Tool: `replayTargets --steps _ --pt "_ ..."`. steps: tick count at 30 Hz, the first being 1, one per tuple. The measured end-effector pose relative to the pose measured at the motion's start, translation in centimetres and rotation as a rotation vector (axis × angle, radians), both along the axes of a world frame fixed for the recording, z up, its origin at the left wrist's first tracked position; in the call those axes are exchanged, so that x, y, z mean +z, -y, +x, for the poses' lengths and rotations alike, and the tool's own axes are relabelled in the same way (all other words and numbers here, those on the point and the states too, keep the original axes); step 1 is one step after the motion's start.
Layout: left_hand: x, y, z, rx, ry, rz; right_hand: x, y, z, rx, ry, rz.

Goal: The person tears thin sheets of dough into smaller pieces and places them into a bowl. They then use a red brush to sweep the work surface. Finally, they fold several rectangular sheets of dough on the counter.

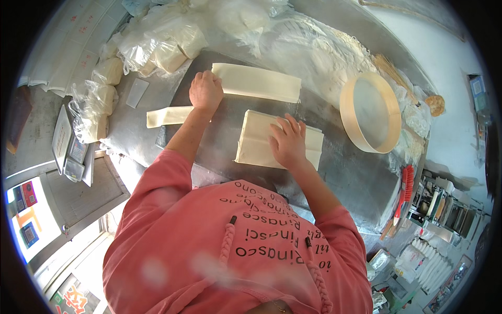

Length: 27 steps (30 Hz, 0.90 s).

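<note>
A long pale dough sheet lies across the far part of the dark work surface. At its left end is my left hand, fingers curled closed at the sheet's edge; the fingertips are partly hidden. Nearer to me sits a layered stack of dough sheets, roughly rectangular. My right hand rests on that stack, its fingers spread and lying flat. A narrower dough strip runs under my left forearm, which covers part of it.
A round wooden-rimmed sieve stands at the right beside a floury heap under plastic. Plastic bags of pale blocks line the far left, near a flat scraper. A red brush lies by the right edge.
</note>
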State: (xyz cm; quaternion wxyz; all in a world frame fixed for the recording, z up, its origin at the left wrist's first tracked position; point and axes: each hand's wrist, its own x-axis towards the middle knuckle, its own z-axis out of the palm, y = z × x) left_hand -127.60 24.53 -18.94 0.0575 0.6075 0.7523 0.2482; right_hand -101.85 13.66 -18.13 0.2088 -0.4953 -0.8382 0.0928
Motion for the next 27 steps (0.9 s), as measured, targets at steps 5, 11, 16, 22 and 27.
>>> replayTargets --steps 5,11,16,22,27 --pt "4.6 -0.2 1.8 0.045 0.834 -0.147 2.4 -5.2 -4.4 -0.058 -0.219 0.047" --pt "9.8 -0.8 3.3 -0.007 1.528 -0.062 0.3 -12.7 -0.9 -0.342 0.231 0.184" --pt "11.9 1.7 4.3 -0.202 1.279 0.076 4.1 -11.8 6.9 -0.202 -0.245 0.080" --pt "5.9 9.5 5.1 -0.326 1.018 -0.156 5.2 -1.4 10.5 -0.142 -0.021 0.147" --pt "-0.8 15.4 5.6 -0.348 0.619 -0.361 -0.8 6.6 10.9 -0.165 0.162 0.012"
